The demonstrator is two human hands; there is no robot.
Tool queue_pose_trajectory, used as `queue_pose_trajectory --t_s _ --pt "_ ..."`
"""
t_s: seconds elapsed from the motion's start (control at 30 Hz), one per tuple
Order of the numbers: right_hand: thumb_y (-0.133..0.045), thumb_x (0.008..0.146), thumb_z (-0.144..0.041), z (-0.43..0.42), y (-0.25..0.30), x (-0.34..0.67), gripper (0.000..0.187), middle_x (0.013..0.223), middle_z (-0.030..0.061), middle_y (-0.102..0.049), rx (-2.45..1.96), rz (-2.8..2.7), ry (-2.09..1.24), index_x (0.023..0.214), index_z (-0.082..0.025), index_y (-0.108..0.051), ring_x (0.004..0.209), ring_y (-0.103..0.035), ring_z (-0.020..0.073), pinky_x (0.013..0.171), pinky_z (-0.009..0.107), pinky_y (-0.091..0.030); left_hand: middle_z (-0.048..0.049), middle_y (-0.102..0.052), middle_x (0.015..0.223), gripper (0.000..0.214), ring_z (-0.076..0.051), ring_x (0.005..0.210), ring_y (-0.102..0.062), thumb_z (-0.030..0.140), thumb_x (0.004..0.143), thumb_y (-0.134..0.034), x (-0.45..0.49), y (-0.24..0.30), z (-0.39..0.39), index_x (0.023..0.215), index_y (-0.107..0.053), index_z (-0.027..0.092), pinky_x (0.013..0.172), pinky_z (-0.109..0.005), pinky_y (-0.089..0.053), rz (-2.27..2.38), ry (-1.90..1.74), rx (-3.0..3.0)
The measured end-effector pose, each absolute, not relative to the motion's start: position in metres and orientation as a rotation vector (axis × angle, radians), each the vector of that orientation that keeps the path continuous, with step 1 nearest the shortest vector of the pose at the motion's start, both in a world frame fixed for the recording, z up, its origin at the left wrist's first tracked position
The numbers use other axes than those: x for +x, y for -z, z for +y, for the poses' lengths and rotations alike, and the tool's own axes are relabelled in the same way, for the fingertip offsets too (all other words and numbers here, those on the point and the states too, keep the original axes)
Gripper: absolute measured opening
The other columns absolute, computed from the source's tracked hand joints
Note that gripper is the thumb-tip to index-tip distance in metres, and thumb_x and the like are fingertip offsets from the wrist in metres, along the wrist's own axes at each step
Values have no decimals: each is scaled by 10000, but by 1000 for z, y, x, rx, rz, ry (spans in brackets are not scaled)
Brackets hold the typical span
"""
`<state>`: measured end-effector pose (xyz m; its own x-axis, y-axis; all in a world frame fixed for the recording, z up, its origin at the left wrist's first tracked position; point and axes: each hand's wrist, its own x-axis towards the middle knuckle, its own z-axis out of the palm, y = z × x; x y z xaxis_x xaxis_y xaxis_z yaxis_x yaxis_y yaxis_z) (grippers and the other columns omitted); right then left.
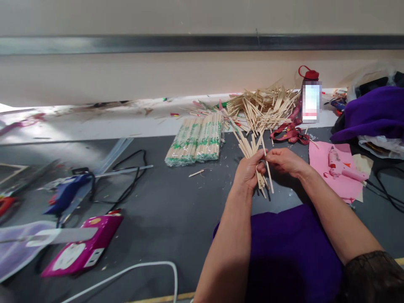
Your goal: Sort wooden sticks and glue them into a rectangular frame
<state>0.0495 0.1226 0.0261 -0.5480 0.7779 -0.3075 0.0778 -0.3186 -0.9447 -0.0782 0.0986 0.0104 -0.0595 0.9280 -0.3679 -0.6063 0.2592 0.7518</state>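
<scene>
My left hand point(248, 172) is closed around a bunch of thin wooden sticks point(249, 148) that fan out above and below the fist. My right hand point(284, 160) pinches one stick point(267, 168) beside that bunch, fingertips touching the left hand. Both hands hover over the grey table point(176, 210), just in front of a loose heap of sticks point(263, 107). Two wrapped packs of sticks point(195, 141) lie to the left of the hands.
A purple cloth point(290, 252) lies near me under my forearms. A pink sheet with a glue gun point(339, 168) is right. A red-capped bottle point(311, 94), red ribbon point(290, 132), blue glue gun point(67, 191), magenta box point(85, 248) and cables surround.
</scene>
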Motion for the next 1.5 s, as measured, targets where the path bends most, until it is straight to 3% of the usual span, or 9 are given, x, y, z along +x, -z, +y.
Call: queue_pose_trajectory --t_s 0.17,0.3,0.5,0.67,0.87,1.03,1.2,1.5 --pt "-613 730 -331 128 -22 56 206 490 -84 -383 -1118 -1442 -1855 666 -163 -512 371 -251 25 364 162 -124 62 -508 502 183 6 324 -338 131 636 -758 -82 -13 100 736 -609 94 320 -124 -316 1002 -1372 399" --pt "-561 693 -232 129 -22 63 148 603 -41 -519 -1125 -1466 -1866 801 -145 -613 398 -344 33 364 172 -137 20 -589 580 162 23 325 -313 101 693 -710 -86 -15 102 702 -549 113 315 -107 -284 992 -1423 324" --pt "-579 719 -391 125 -26 66 263 515 -81 -378 -1190 -1820 -1863 773 -141 -637 403 -242 31 384 196 -109 37 -576 559 206 11 327 -320 95 683 -725 -93 -16 104 709 -524 134 319 -111 -273 1032 -1557 247" --pt "-559 734 -389 128 -17 66 275 530 -53 -467 -1284 -2041 -1617 673 -134 -640 468 -330 50 439 201 -219 56 -563 538 211 7 327 -312 92 705 -699 -97 -16 106 697 -497 151 336 -118 -269 1066 -1696 160" --pt "-552 729 -345 131 -12 70 239 516 -46 -496 -1276 -2050 -1581 651 -143 -653 457 -350 59 440 213 -226 23 -610 604 146 -37 398 -464 142 807 -617 -104 -16 108 706 -513 156 401 -150 -363 1095 -1721 17" --pt "-551 723 -297 131 -13 74 184 505 -59 -470 -1322 -1959 -1674 681 -143 -644 414 -308 45 409 203 -194 6 -593 597 262 -106 555 -611 178 931 -439 -106 -21 108 688 -532 139 635 -267 -530 975 -1692 -146" --pt "-580 700 -321 126 -16 67 197 565 -51 -523 -1191 -1907 -1785 748 -138 -636 405 -356 38 379 195 -188 11 -581 582 319 -104 588 -626 150 955 -372 -104 -26 109 675 -522 126 725 -292 -541 874 -1713 -196" --pt "-594 690 -348 117 -13 46 190 449 -87 -416 -1174 -1651 -1859 674 -171 -528 374 -342 43 370 186 -167 6 -581 577 323 -104 611 -631 139 948 -381 -97 -22 109 662 -532 127 734 -293 -545 860 -1756 -110"
